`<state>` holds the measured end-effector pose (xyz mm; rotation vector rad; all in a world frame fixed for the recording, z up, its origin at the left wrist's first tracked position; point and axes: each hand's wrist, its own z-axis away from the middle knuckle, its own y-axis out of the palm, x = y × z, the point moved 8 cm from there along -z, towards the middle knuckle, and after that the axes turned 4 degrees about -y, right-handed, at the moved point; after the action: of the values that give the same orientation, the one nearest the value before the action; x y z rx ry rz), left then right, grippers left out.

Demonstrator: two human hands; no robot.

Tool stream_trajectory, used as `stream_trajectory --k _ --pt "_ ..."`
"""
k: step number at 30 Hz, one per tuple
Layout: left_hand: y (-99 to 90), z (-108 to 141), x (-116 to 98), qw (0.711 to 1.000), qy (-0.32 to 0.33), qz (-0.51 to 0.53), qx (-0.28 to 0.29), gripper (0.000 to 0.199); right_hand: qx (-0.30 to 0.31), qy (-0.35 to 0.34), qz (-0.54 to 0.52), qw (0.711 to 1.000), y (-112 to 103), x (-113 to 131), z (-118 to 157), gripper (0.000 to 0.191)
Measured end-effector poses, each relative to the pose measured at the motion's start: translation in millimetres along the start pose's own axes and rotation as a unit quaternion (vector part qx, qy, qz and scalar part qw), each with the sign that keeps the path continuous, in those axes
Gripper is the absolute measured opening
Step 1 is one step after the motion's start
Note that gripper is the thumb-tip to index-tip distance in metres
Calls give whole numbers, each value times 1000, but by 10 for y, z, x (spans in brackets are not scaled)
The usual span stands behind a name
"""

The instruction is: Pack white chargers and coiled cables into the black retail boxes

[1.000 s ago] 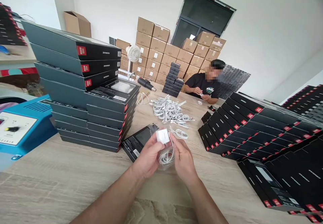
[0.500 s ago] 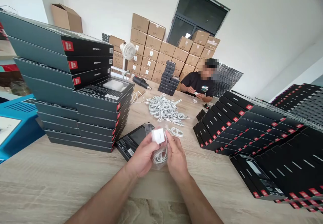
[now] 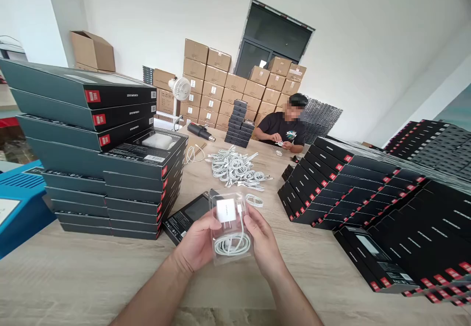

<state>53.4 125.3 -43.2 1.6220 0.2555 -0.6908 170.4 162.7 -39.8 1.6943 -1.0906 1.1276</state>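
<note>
A clear plastic tray is held up between both hands above the wooden table. Inside it sit a white charger block at the upper left and a coiled white cable below. My left hand grips the tray's left edge, thumb near the charger. My right hand holds the right edge, thumb beside the cable plug. Behind my left hand a black box lies tilted on the table. One coiled cable rests just beyond the tray.
Beyond lies a heap of white cables. Tall stacks of dark boxes stand left, more black boxes right. A heat gun, fan and small dark boxes are farther back. A person sits across, holding something white.
The tray has turned to face the camera more squarely, showing charger and cable clearly. My right fingers have shifted to its right edge. The whole view has tilted upward slightly.
</note>
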Motion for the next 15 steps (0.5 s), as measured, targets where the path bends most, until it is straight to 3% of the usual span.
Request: stream_trajectory --k 4,9,11,15 --pt "45 1 -20 1000 7 -11 20 45 92 -2 -13 996 160 117 -2 46" --pt "22 18 -49 1000 15 4 17 54 156 12 -2 988 186 97 40 51" --pt "-16 25 -19 1000 -7 5 -2 53 149 19 -3 989 120 43 27 60" --pt "-21 54 117 993 -101 -49 -29 46 61 34 -21 997 -154 -14 -61 68"
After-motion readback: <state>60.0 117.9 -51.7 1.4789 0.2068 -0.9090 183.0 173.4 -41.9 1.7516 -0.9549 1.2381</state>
